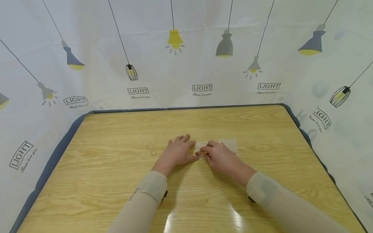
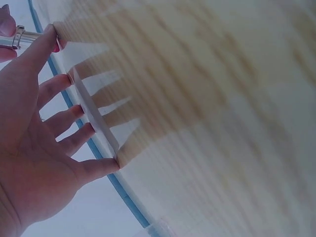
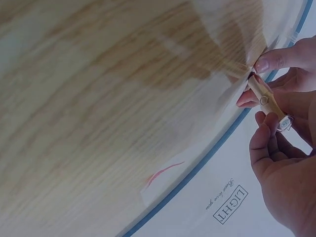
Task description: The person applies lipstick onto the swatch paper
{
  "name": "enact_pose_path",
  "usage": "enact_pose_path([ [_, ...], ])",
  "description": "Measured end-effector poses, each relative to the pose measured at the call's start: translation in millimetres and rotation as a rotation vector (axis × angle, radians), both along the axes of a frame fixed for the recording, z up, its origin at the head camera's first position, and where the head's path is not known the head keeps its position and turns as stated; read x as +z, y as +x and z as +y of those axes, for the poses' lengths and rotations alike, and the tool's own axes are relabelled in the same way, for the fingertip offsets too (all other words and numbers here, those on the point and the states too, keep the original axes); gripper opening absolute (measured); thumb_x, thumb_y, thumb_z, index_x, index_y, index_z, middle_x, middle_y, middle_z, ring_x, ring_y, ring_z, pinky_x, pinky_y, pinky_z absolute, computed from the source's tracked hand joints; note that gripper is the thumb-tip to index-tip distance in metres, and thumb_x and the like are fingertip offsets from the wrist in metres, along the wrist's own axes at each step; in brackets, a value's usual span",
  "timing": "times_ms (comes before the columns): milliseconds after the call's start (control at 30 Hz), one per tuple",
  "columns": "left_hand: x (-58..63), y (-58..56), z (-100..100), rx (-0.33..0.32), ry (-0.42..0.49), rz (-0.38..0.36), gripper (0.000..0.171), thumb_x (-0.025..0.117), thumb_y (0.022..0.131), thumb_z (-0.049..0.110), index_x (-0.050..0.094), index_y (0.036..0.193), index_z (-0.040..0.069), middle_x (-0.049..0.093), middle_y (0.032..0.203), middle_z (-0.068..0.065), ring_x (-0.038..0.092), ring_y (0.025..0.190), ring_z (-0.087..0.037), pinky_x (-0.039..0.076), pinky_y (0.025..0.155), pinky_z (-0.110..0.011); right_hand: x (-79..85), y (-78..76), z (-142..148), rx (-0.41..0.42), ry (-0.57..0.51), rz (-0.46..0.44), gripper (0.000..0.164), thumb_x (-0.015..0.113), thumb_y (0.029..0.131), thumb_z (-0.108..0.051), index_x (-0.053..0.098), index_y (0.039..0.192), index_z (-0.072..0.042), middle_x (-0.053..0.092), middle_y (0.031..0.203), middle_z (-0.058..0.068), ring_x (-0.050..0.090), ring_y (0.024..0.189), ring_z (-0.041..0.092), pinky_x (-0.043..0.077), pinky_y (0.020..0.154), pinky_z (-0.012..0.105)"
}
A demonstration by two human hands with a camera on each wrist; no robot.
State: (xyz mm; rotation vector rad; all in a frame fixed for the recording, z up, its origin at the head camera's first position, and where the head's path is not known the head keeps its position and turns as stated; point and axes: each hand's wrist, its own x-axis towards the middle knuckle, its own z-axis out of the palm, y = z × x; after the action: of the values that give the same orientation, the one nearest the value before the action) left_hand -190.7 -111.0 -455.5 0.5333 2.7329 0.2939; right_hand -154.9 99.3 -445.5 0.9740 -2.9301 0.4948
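Two hands, one small tube (image 3: 272, 107) and pale paper (image 1: 231, 146) on one wooden table (image 1: 102, 181).
I see the right hand (image 1: 222, 158) pinching the tube between the two hands, its tip near the left thumb; the left hand (image 1: 179, 152) is spread wide, fingertips down at the paper. The right wrist view shows a curved red line (image 3: 165, 173), which the right hand partly covers in the head view. Whether the paper is one sheet or two, I cannot tell.
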Motion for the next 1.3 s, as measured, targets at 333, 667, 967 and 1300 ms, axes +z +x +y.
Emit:
enact_pose_path([
  [333, 0.0, -0.4, 1, -0.002, -0.006, -0.007, 0.076, 0.065, 0.100, 0.062, 0.044, 0.164, 0.026, 0.027, 0.178, -0.010, 0.026, 0.164, -0.038, 0.025, 0.126, -0.074, 4.0, -11.3, 4, -0.053, -0.012, -0.052, 0.024, 0.071, 0.101, -0.008, 0.077, 0.124, -0.005, 0.072, 0.111, 0.010, 0.072, 0.097, 0.022, 0.064, 0.086, 0.038],
  [667, 0.7, -1.3, 2, -0.003, -0.005, -0.004, 0.076, 0.065, 0.100, 0.063, 0.044, 0.164, 0.027, 0.026, 0.178, -0.009, 0.026, 0.164, -0.038, 0.024, 0.127, -0.073, 3.1, -26.7, 28, -0.136, -0.021, -0.050, 0.023, 0.072, 0.102, -0.012, 0.077, 0.122, -0.002, 0.071, 0.106, 0.013, 0.069, 0.091, 0.024, 0.063, 0.081, 0.040],
  [967, -0.6, -1.6, 1, 0.004, 0.001, -0.009, 0.075, 0.066, 0.100, 0.061, 0.045, 0.163, 0.026, 0.027, 0.178, -0.009, 0.027, 0.163, -0.038, 0.025, 0.127, -0.072, 2.6, -30.3, 37, -0.144, -0.010, -0.072, 0.024, 0.070, 0.103, -0.012, 0.076, 0.123, 0.000, 0.070, 0.106, 0.014, 0.066, 0.087, 0.022, 0.061, 0.078, 0.038],
  [1300, -3.6, -1.6, 1, 0.017, 0.005, 0.004, 0.079, 0.068, 0.098, 0.062, 0.044, 0.162, 0.023, 0.029, 0.177, -0.007, 0.029, 0.163, -0.036, 0.026, 0.127, -0.072, 1.3, -29.5, 37, -0.168, -0.012, -0.082, 0.028, 0.069, 0.103, -0.013, 0.074, 0.128, 0.001, 0.071, 0.110, 0.015, 0.070, 0.092, 0.024, 0.063, 0.080, 0.038],
])
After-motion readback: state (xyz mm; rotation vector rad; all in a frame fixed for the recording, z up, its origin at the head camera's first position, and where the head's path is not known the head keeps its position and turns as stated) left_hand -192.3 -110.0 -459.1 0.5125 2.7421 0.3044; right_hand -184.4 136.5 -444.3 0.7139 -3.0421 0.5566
